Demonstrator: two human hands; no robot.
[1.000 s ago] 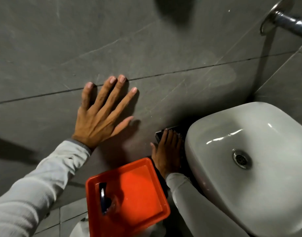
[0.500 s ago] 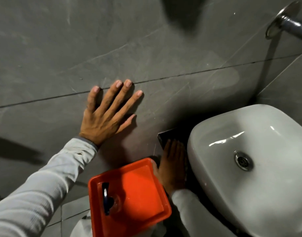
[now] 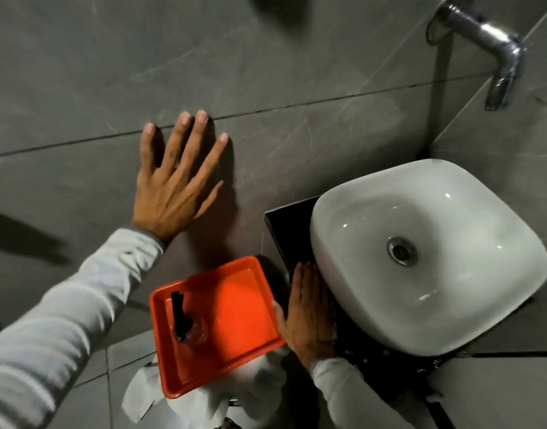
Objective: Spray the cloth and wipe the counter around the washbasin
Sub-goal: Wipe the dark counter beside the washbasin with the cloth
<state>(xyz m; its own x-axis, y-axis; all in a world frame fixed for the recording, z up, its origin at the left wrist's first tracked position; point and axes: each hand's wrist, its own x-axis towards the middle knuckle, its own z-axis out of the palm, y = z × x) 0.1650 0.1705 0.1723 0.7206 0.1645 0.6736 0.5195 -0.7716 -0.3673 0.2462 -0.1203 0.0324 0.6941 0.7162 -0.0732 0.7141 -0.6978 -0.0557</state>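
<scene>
Cloth, if any is lying under the right hand (image 3: 309,317), is hidden: no fabric is showing at the palm, so whether the hand is holding anything cannot be told. Fingers (image 3: 307,281) of this hand are lying straight and together, pressing flat on the dark table (image 3: 289,230) along the left side of the washbasin (image 3: 430,255), with the fingertips pointing toward the wall and the thumb edge touching the rim of the orange tray (image 3: 235,308).

Left-hand fingers (image 3: 185,144) are spreading wide apart, gripping nothing; the left hand (image 3: 170,193) is resting palm-flat against the grey tiled wall (image 3: 297,72), well apart from the basin. Both arms are wearing light grey sleeves (image 3: 64,311).

Moving outward, the tray is sitting just beside the table's edge, over something pale below it that cannot be made out. A clear spray bottle (image 3: 188,326) with a black trigger head is standing in the tray's left half. The white washbasin is sitting on the table, its metal drain (image 3: 401,251) showing at the centre. A chrome tap (image 3: 488,48) is projecting from the wall above the basin.
</scene>
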